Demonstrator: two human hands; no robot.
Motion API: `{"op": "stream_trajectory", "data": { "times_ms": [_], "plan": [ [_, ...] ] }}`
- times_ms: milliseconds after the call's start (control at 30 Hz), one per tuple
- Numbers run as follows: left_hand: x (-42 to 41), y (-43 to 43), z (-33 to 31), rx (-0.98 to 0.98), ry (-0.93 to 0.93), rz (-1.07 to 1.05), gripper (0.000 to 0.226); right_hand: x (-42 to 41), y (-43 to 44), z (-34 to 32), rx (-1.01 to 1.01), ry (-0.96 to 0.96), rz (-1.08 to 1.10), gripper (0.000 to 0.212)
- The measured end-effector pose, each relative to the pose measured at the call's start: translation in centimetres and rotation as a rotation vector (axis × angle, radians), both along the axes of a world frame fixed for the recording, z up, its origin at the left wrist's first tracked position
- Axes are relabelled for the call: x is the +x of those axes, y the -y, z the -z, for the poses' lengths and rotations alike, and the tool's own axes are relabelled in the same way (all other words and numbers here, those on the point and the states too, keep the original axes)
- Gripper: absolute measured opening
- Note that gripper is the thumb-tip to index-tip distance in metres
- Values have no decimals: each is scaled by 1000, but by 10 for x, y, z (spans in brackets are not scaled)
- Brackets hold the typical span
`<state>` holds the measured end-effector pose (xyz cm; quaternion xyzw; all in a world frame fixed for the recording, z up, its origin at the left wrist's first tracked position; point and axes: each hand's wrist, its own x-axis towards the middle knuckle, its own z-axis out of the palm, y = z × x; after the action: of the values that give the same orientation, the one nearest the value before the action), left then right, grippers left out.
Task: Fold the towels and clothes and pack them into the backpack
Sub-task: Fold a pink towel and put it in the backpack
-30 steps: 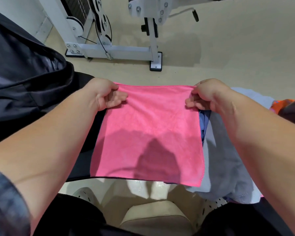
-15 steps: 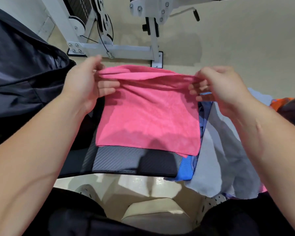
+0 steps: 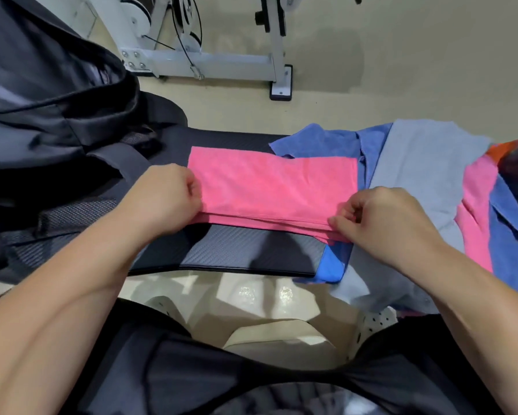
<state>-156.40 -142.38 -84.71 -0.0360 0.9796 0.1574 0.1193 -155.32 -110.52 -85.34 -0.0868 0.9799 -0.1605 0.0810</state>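
Pink towel [image 3: 275, 187] lies doubled over on the black table [image 3: 245, 250], with the layered edges on the near side. My left hand [image 3: 167, 196] is clamped on its near-left corner, fingers curled. My right hand [image 3: 383, 217] pinches the near-right corner. Dark backpack [image 3: 42, 100] sits far left, just beside the table. On the right, a blue towel [image 3: 320, 142] lies partly under the pink one, with a grey cloth [image 3: 425, 163] next to it. White metal frame [image 3: 209, 59] stands on the floor beyond.
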Motion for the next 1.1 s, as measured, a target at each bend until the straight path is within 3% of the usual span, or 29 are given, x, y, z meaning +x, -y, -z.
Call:
{"op": "stream_trajectory", "data": {
  "times_ms": [133,333,467,533,633,700,833,1000,1100],
  "plan": [
    [7,2,15,-55,52,-21,9,3,4,1,94,-40,-35,29],
    [15,9,8,-129,169,28,16,5,8,-2,315,84,-109,30],
    [7,11,-17,-113,352,26,25,-10,21,-3,250,-256,-143,30],
    [-2,8,-19,-215,161,28,28,-21,45,-1,115,-338,-197,30],
    [-15,-14,-1,-170,-226,-9,27,-32,78,17,144,-108,-230,56],
    [-19,-32,18,-154,-237,80,45,-32,83,39,223,-30,-259,69],
    [-11,-45,66,-251,-7,171,84,-33,62,63,290,16,-203,84],
    [-5,-46,74,-203,-37,155,117,-33,47,55,300,10,-184,107],
    [-6,-48,74,-203,-29,147,125,-32,50,52,289,18,-170,115]
  ]
}}
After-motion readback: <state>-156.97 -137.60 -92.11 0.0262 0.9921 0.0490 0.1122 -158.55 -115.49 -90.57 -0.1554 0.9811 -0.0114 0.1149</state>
